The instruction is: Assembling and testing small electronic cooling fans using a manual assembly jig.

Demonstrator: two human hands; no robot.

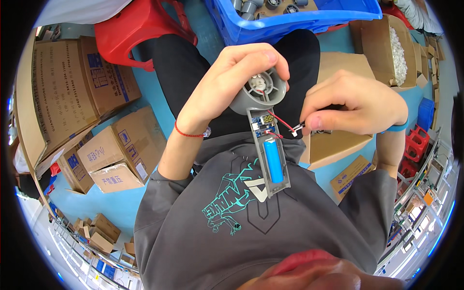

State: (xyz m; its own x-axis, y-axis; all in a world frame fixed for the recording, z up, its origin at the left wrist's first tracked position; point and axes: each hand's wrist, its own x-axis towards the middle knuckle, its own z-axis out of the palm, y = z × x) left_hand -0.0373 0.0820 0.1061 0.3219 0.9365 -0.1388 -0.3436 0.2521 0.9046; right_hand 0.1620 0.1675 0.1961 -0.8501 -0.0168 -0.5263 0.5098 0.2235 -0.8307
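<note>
My left hand (222,79) is wrapped round the round head of a grey handheld fan (243,103), whose handle points down toward my chest with its casing open. Inside the handle lie a small blue circuit board (262,126) with a digit display and, below it, a blue cylindrical battery (274,162). A red wire (282,119) runs from near the board toward my right hand (345,104). Thumb and forefinger there are pinched at a small white plug (296,129) on the wire ends. Whether they also grip a tool is too small to tell.
A blue bin (299,25) with grey fan parts stands beyond my knees, beside a red stool (125,31). An open cardboard box (338,147) sits under my right hand. Another carton (382,53) at the far right holds small white pieces. More cartons (113,150) stand at left.
</note>
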